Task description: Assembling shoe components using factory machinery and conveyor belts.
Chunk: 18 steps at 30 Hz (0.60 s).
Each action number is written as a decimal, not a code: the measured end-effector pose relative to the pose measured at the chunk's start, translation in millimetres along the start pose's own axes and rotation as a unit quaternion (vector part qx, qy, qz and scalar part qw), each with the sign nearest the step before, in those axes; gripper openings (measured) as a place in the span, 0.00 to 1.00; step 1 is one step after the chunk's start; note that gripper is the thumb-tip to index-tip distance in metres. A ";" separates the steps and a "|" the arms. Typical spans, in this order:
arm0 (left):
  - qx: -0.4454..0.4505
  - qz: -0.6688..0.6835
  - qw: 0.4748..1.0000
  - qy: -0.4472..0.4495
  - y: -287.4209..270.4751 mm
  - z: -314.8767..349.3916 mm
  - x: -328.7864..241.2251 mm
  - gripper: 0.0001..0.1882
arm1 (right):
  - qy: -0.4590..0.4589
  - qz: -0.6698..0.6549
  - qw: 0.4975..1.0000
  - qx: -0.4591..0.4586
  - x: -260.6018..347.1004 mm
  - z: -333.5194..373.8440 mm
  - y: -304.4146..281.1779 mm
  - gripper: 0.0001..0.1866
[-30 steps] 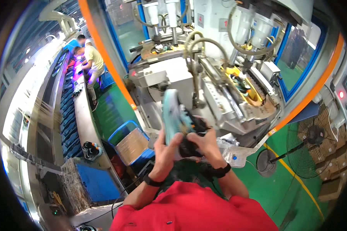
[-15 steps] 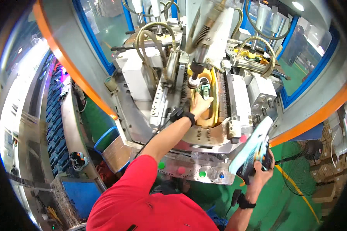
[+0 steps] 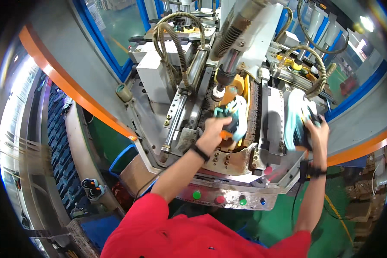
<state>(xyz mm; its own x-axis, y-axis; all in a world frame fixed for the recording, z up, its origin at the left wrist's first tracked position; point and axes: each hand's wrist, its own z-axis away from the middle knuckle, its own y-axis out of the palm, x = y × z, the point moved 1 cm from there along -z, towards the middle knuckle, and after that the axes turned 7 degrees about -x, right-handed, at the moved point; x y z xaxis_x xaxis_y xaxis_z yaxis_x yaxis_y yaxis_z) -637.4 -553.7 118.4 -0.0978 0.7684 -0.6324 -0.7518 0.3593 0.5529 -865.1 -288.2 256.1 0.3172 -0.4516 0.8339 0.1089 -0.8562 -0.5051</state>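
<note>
My left hand [image 3: 213, 129] is closed around a white-and-teal shoe [image 3: 236, 116] seated in the orange-lined cradle [image 3: 245, 88] of the sole press [image 3: 228, 103], right under the ram [image 3: 225, 73]; my right hand [image 3: 316, 131] grips a second teal shoe [image 3: 294, 122] just off the machine's right side. I'd worry about fingers caught under that ram, or the shoe seating crooked. Its long axis runs front to back; which end is the toe I cannot tell.
</note>
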 end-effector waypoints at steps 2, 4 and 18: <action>0.031 0.004 0.999 0.029 -19.5 63.5 3.4 0.15 | -0.049 0.114 0.991 0.059 6.8 -46.9 56.3 0.32; 0.007 -0.002 1.000 0.006 -49.9 128.7 -8.3 0.19 | -0.042 0.172 0.975 0.133 62.2 -36.8 127.0 0.32; -0.330 0.116 0.903 0.249 -204.8 370.6 39.0 0.25 | -0.207 0.207 0.946 0.137 -21.5 2.0 339.5 0.26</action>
<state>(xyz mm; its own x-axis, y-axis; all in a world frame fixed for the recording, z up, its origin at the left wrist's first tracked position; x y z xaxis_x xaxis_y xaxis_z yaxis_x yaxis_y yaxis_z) -245.6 -401.1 181.6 -0.4601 0.3897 -0.7978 -0.8823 -0.3009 0.3618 -833.0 -568.6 66.3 0.7218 -0.5489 0.4217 0.1164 -0.5044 -0.8556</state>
